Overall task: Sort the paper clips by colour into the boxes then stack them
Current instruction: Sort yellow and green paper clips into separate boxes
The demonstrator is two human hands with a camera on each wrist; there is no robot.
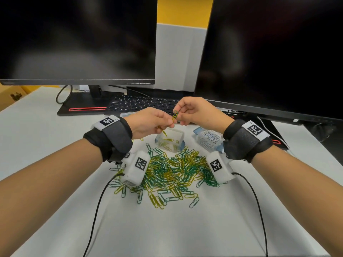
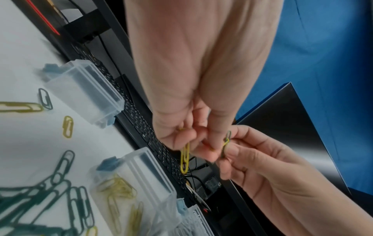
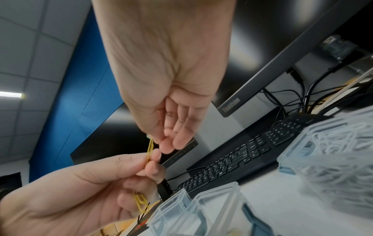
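both hands, the left hand and right hand, are pinching linked clips; tugging them apart is risking one dropping into the pile.

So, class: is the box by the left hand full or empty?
Neither: the box is open and holds only a few yellow clips on its floor.

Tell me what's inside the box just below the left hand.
The clear box holds a few yellow paper clips; no other colour shows. The left hand hides its far left corner.
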